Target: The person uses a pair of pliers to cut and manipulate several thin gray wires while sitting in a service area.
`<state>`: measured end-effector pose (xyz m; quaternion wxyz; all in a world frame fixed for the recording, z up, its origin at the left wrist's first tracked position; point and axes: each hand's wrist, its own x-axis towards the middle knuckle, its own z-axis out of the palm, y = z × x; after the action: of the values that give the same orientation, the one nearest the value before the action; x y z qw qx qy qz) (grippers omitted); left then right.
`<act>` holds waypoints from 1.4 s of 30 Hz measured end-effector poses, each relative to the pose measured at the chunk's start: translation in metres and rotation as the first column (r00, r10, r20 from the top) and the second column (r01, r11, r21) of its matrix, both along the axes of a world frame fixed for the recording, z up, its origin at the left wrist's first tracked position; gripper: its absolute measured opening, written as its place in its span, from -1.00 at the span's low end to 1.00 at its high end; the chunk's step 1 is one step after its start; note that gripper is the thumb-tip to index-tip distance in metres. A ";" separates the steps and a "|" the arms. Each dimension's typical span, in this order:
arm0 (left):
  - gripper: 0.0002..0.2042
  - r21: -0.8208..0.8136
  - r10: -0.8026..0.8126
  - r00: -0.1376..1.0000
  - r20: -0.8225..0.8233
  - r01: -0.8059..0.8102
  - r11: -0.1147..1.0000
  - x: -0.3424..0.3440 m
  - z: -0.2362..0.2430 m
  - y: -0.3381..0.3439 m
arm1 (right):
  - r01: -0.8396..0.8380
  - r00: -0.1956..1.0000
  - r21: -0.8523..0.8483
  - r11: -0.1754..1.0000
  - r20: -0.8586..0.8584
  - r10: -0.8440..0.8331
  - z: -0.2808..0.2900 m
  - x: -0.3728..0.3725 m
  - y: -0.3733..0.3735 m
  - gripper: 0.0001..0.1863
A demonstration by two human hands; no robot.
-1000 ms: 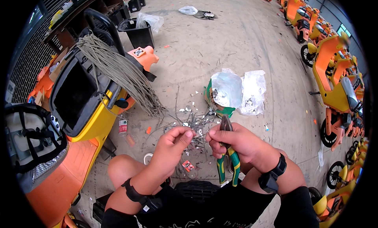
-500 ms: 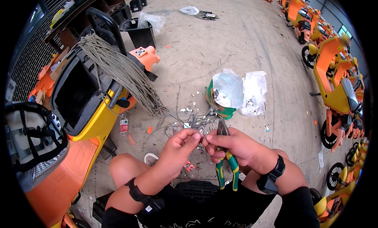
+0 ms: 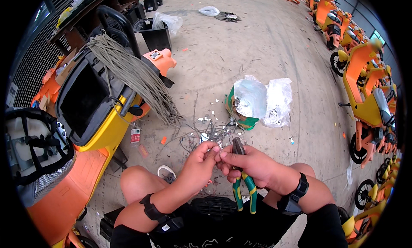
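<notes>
Green and yellow handled pliers [image 3: 244,179] rest in my right hand [image 3: 251,162], their dark jaws pointing up and away from me. The thumb and forefinger of that hand are pinched together close to my left hand [image 3: 201,164]. My left fingertips are closed in a pinch too, nearly meeting the right ones. Whatever lies between them is too small to make out. Below and beyond my hands, cut grey cable pieces [image 3: 206,132] and white scraps litter the floor.
A bundle of grey cables [image 3: 133,76] hangs over a yellow and orange scooter [image 3: 103,132] at left. Ahead stands a green bag [image 3: 246,119] beside clear plastic wrapping [image 3: 278,102]. A black bin [image 3: 156,38] is farther back. Orange scooters [image 3: 365,89] line the right side.
My hands have shifted slightly, with the fingertips still close together. The pliers have moved a little down and left in the picture, and their handles now stand farther apart.
</notes>
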<state>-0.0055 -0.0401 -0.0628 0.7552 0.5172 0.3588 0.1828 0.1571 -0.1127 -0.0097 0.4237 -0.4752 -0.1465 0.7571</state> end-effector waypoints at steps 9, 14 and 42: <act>-0.80 -0.222 -0.013 0.995 0.101 0.035 0.974 -0.001 0.007 -0.002 | -0.148 0.928 0.207 0.967 0.368 0.063 0.002 -0.004 -0.001 -0.79; -0.83 -0.367 0.032 0.983 0.178 0.036 0.930 0.003 0.015 -0.002 | -0.127 0.918 0.309 0.943 0.396 -0.006 0.000 -0.005 -0.004 -0.82; -0.86 -0.517 -0.106 0.924 0.367 0.297 0.803 -0.009 0.018 0.004 | -0.529 0.499 0.588 0.612 0.799 -0.336 0.005 0.021 -0.004 -0.76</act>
<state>-0.0142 -0.0358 -0.0448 0.9369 0.2700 0.2113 0.0678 0.1779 -0.1166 -0.0043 0.4025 -0.5374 -0.6803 0.2940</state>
